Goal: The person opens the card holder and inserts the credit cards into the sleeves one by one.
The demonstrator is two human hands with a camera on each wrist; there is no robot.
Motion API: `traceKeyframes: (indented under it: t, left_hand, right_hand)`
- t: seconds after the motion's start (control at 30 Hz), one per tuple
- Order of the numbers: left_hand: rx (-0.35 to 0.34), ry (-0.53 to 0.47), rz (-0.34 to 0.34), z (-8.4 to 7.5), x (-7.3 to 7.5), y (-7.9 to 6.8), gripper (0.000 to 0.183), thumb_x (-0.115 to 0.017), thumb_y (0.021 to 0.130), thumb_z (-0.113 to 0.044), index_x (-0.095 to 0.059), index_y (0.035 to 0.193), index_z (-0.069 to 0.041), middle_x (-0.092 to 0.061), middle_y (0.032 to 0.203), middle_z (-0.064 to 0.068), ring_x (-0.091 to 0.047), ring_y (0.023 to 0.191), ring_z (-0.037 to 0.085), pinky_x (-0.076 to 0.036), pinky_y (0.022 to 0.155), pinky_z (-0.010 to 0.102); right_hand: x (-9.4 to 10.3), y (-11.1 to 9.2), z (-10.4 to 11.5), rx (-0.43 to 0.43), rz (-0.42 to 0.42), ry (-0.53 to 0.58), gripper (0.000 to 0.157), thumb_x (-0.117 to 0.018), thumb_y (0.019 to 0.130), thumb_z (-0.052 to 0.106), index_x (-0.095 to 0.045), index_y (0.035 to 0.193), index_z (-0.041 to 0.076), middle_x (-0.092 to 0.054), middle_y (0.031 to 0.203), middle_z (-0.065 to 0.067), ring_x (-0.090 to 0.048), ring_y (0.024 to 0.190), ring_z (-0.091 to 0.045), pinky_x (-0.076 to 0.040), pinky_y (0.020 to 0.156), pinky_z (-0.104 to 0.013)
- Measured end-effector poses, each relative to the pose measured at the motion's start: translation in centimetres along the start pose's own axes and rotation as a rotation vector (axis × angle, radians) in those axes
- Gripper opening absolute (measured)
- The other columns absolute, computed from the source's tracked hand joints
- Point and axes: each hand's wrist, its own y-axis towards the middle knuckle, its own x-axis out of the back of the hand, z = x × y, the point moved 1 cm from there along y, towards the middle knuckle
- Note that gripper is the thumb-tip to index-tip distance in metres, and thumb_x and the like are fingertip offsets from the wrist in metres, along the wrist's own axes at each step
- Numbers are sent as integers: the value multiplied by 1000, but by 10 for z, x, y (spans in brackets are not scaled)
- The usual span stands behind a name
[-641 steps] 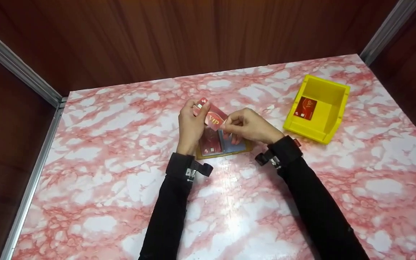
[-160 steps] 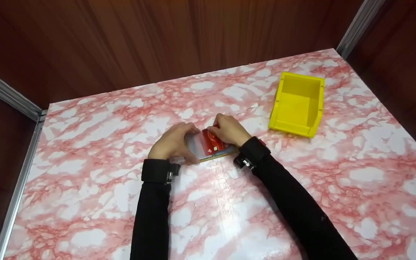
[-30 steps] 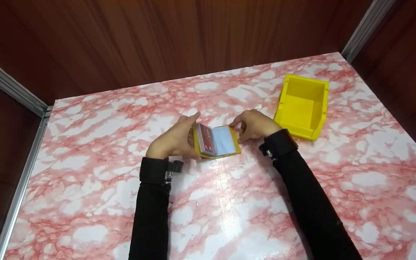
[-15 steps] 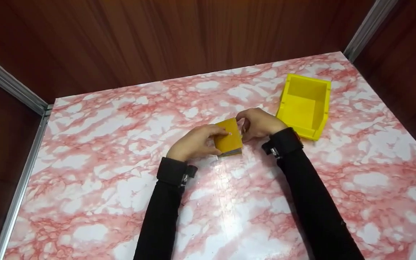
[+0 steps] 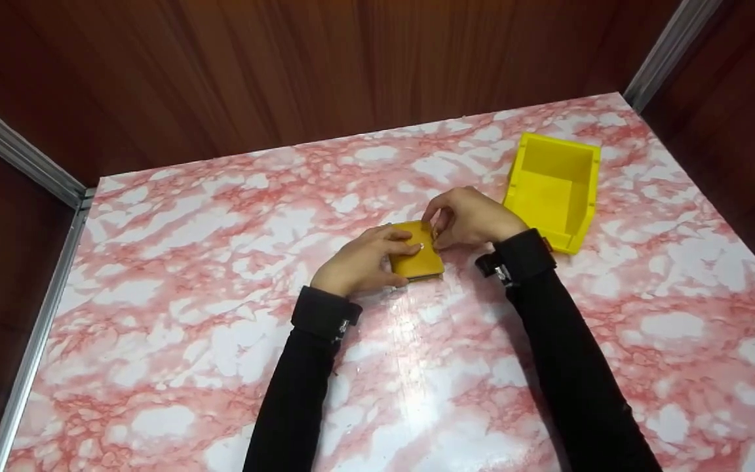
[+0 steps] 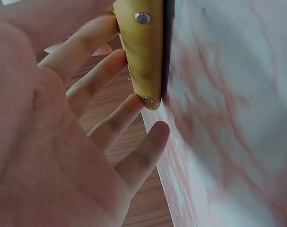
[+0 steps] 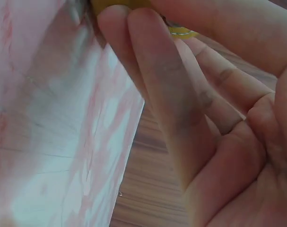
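A closed yellow card holder point(image 5: 417, 261) lies on the table in the head view, its cover upward. My left hand point(image 5: 359, 264) rests on it with fairly straight fingers. Two fingers press the cover near a small snap stud, and the thumb lies along the near edge. In the left wrist view the fingers point(image 6: 108, 125) reach to the riveted spine point(image 6: 141, 52). At the holder's right edge my right hand point(image 5: 472, 216) pinches a small yellow strap point(image 5: 434, 234) between thumb and curled fingers. The right wrist view shows only a sliver of yellow behind the fingers point(image 7: 167, 71).
A yellow open-fronted bin point(image 5: 551, 190) stands at the right, close behind the right hand, with no card visible inside. The red-and-white marbled table point(image 5: 220, 229) is bounded by brown wood-grain panels point(image 5: 325, 65) and metal corner strips.
Red cards were handled and slid into the holder's sleeves earlier, one coming out of the bin. Within the last second the left hand folded the cover over to the right, and it flattened.
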Motion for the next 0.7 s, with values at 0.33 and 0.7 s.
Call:
traceKeyframes:
  t: [0.33,0.7]
  left_hand:
    - [11,-2,-6,0,0,-1,60,-82,90,-31,-61,146,-27,-44,161,-7,-30,154,18,-31,124,40]
    - [30,-19,-17,3,2,0,59,-83,89,-33,-61,143,-24,-52,156,-4,-39,150,19,-32,124,40]
  right_hand:
    - [-7,6,-12,150,4,113,10,-84,86,8,-83,96,9,-79,90,-7,-71,77,-15,-56,70,-22]
    - [-15,15,-27,148,59,254,11,-72,96,5,-77,105,4,-75,96,-11,-65,77,-16,-54,68,-22]
